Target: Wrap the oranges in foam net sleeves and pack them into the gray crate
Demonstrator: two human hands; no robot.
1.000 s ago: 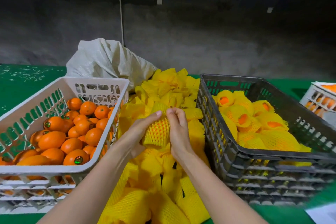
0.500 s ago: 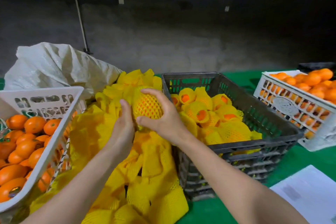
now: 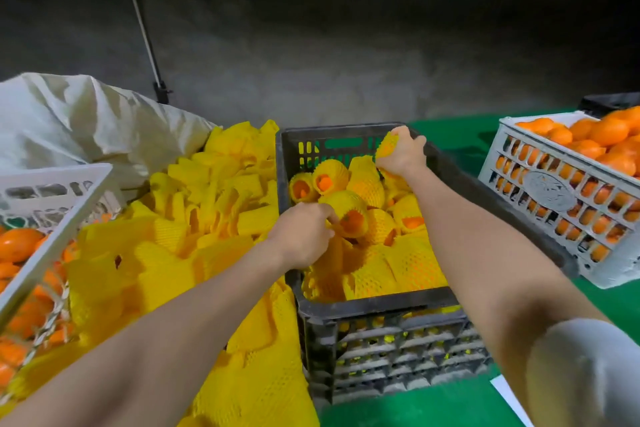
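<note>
Yellow foam netting covered the round netted orange (image 3: 389, 146) that the right hand (image 3: 403, 154) held clamped in its curled fingers, above the far side of the dark gray slatted plastic crate (image 3: 374, 305). The left hand (image 3: 304, 236) lay lower, at the crate's near left, with its fingers curled against the sleeve of a second wrapped orange (image 3: 349, 215) on top of the heap. Whether it pinched or only steadied that fruit could not be told. The two hands were well apart.

To place it well, it seemed best to lower the held fruit into a gap near the back wall rather than drop it. The net needed to stay pulled over it while the left hand kept the front layer from rolling. Loose yellow foam sleeves (image 3: 207, 218) lay piled on the green tabletop (image 3: 450, 402) just beside the crate.
</note>
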